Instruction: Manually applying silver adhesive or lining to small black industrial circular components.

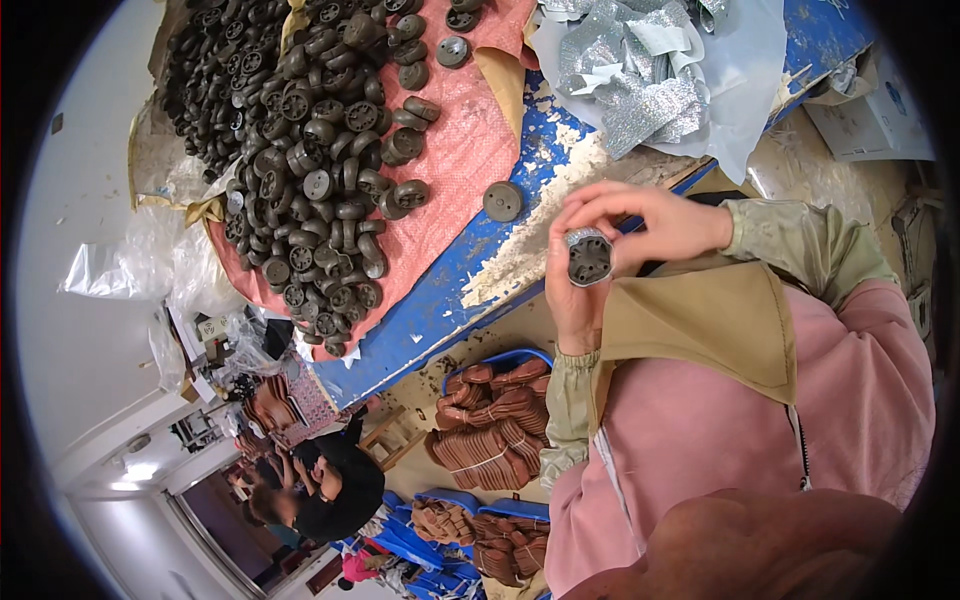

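Between my two hands is a small dark wheel-like piece (590,262), its face showing several holes and its side wrapped in silvery glitter material. My left hand (572,318) grips it from below, fingers extended along its left side. From the right, my right hand (660,222) curls its fingers and thumb around the upper edge. A lone dark wheel-like piece (503,201) lies on the table just left of my hands. Farther off is a large heap of similar dark pieces (300,160). Silver glitter strips (640,85) are piled on pale plastic sheeting beyond my right hand.
The worn blue table (425,318) has pale flaking patches and a pink woven sheet (460,140) under the heap. Below its edge, blue crates (535,356) hold tied brown bundles (490,440). Another person in black (345,485) is at lower left. A white box (870,125) stands at far right.
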Demonstrator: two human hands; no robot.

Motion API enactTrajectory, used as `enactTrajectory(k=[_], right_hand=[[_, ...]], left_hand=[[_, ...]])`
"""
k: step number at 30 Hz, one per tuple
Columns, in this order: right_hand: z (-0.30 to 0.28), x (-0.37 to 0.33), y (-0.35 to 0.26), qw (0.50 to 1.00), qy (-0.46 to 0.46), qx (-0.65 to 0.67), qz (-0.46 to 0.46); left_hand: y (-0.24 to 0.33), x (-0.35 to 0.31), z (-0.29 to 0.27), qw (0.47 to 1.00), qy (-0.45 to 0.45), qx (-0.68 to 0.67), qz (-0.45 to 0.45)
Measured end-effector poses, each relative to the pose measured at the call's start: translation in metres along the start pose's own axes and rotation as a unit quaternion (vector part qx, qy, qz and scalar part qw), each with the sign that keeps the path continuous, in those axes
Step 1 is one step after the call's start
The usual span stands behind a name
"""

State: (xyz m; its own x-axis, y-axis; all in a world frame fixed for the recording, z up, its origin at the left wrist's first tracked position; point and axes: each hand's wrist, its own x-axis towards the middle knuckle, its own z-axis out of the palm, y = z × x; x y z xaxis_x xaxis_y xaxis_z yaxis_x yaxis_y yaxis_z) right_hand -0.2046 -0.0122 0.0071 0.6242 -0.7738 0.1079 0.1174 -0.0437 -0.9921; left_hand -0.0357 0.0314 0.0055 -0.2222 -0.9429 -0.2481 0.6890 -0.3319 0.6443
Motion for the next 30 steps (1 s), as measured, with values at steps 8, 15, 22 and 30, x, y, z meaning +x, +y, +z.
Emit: enactTrajectory(k=[8,15,22,30], right_hand=[[-0.012,0.013,-0.001,0.973,-0.034,0.209,0.094],[-0.012,0.027,0.012,0.973,-0.155,0.122,0.121],[-0.004,0.030,-0.003,0.972,-0.180,0.113,0.096],[-0.023,0.030,0.018,0.939,-0.213,0.244,0.114]], left_hand=[[-0.001,-0.004,0.002,0.998,-0.050,-0.010,-0.038],[0.000,-0.005,-0.002,0.997,-0.036,0.009,-0.069],[-0.002,-0.004,-0.003,0.995,0.016,0.076,-0.065],[0.003,-0.001,0.006,0.992,0.078,0.014,-0.100]])
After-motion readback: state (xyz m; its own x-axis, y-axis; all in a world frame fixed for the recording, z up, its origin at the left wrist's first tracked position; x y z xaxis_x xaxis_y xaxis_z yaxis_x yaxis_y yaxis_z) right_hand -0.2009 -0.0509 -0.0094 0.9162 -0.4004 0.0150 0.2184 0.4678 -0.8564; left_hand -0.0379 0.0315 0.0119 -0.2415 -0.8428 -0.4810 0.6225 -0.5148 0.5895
